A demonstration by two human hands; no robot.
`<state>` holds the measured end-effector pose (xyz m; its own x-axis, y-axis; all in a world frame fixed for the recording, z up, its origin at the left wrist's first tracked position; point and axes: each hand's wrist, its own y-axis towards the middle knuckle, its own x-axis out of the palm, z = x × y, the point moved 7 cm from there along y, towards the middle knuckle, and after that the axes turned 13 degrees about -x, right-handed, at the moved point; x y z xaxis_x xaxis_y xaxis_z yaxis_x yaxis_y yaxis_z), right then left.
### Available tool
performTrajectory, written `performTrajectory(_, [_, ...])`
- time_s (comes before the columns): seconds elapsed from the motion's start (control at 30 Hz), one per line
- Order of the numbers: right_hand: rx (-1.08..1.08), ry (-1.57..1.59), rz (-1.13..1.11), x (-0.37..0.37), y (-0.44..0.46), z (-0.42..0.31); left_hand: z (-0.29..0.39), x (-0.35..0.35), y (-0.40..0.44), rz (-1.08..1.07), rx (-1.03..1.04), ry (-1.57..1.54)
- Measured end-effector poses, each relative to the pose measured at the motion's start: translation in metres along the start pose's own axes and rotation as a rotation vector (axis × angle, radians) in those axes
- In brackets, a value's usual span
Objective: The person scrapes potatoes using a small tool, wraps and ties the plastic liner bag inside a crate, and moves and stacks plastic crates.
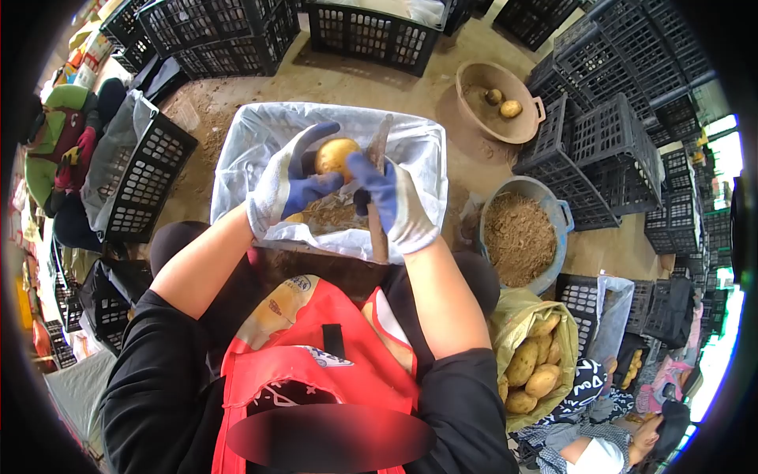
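My left hand [296, 178], in a white and blue work glove, is closed around a yellow potato [335, 157] above a white-lined crate [260, 122]. Close on the right, my right hand [393, 199], gloved alike, has curled fingers around a long, brown, stick-like piece [378, 233]; its kind is unclear. The right fingertips come up against the potato. Loose soil [335, 215] lies inside the liner below both hands, and part of another potato [294, 218] shows by my left wrist.
Right of me stand a tub of soil [519, 237], a bag of potatoes [537, 367] and a brown basin [471, 118] with potatoes. Black crates [371, 35] stand ahead and to the right [608, 150]. One person [59, 150] is at the left, another [600, 450] at lower right.
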<state>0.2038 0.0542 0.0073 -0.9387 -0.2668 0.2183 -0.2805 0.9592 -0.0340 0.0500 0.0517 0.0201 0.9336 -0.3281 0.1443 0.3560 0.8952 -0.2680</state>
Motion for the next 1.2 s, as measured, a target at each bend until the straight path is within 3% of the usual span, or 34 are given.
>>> performTrajectory(0.03, [-0.072,-0.106,-0.008,0.006,-0.001,-0.005,-0.003,0.004,-0.002,-0.025,-0.08,-0.004])
performTrajectory(0.07, [-0.217,0.017,0.083,0.011,0.001,-0.009,0.01,0.011,-0.008,0.017,0.004,0.062])
performTrajectory(0.33, [-0.072,-0.012,0.112,-0.001,-0.01,0.001,0.01,0.033,-0.04,0.005,-0.017,-0.03])
performTrajectory(0.37, [-0.072,-0.007,0.09,0.002,-0.011,-0.001,0.013,0.038,-0.047,0.079,0.023,0.146])
performTrajectory(0.7, [-0.118,-0.221,-0.151,0.031,-0.029,-0.02,-0.002,0.031,-0.077,0.342,0.027,0.113])
performTrajectory(0.77, [-0.324,-0.086,-0.249,0.052,-0.04,-0.034,0.001,0.026,-0.082,0.501,0.234,0.66])
performTrajectory(0.83, [-0.302,-0.133,-0.281,0.052,-0.043,-0.033,-0.013,0.017,-0.081,0.436,0.236,0.452])
performTrajectory(0.9, [-0.321,-0.153,-0.205,0.046,-0.032,-0.024,0.002,0.039,-0.094,0.329,0.026,0.242])
performTrajectory(0.93, [-0.038,-0.046,-0.16,0.035,-0.035,-0.016,0.007,0.047,-0.099,0.24,0.052,0.042])
performTrajectory(1.1, [-0.063,0.113,-0.074,0.025,-0.024,0.0,0.003,0.037,-0.115,0.201,0.072,-0.183])
performTrajectory(1.13, [-0.263,-0.03,-0.077,0.014,-0.017,-0.003,0.002,0.033,-0.12,0.216,0.092,-0.229])
performTrajectory(1.2, [-0.24,0.181,0.008,0.006,-0.006,0.01,0.003,0.017,-0.141,0.28,0.132,-0.297])
